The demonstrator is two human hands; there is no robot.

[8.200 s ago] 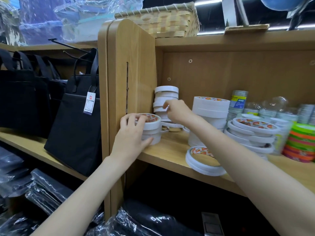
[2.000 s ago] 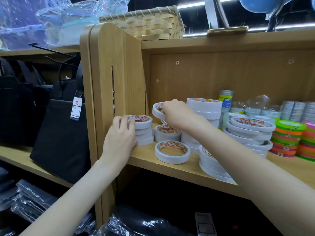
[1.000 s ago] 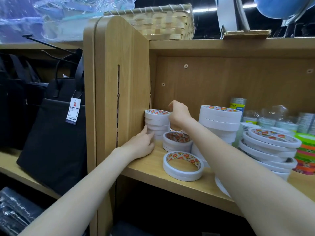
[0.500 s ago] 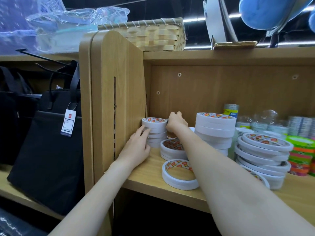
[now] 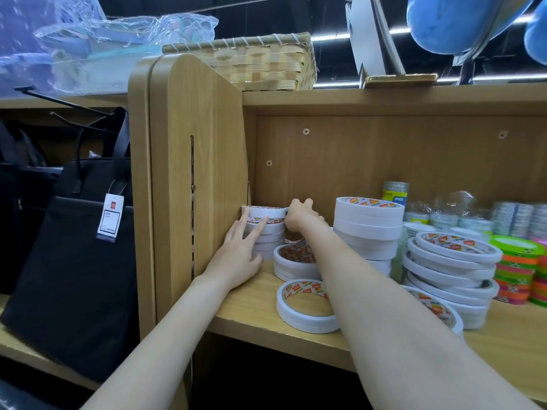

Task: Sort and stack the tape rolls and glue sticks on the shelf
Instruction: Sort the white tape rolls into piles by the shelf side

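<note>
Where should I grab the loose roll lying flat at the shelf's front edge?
Pinch the roll across its wall, one finger in the open core and thumb on the outer rim. Come from above at its front-left, since the right forearm crosses its right side. It lies flat, apart from the short stack behind.

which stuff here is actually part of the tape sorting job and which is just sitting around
Part of the job:
- small tape stack in the corner, left hand against it, right hand at its top roll
- loose roll at the shelf front
- short stack behind it
- tall white stack
- leaning wide rolls
- colored tape rolls

Just lying about:
- black bag with tag
- woven basket
- plastic-wrapped items
</note>
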